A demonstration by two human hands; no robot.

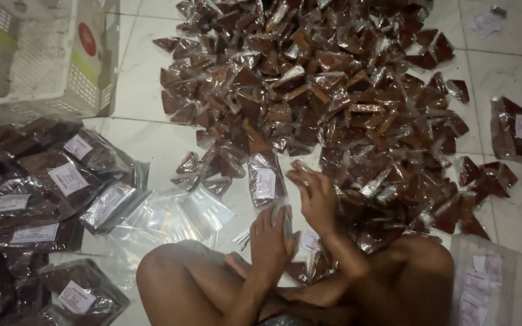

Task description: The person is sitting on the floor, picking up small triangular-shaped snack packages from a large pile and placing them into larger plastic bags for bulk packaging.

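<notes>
I sit cross-legged on a white tiled floor. My left hand (270,241) grips the lower end of a clear plastic bag (265,181) that has a white label and holds brown pieces. My right hand (315,193) is just right of the bag's top, fingers curled around what looks like a small wrapped brown piece. A big heap of triangular brown pieces in clear wrap (321,90) spreads over the floor beyond both hands.
Several filled, labelled bags (43,193) are stacked at the left, with empty clear bags (176,217) beside them. A white plastic crate (43,54) stands at the top left. A clear container of white labels (484,284) sits by my right knee. One filled bag (512,130) lies at the far right.
</notes>
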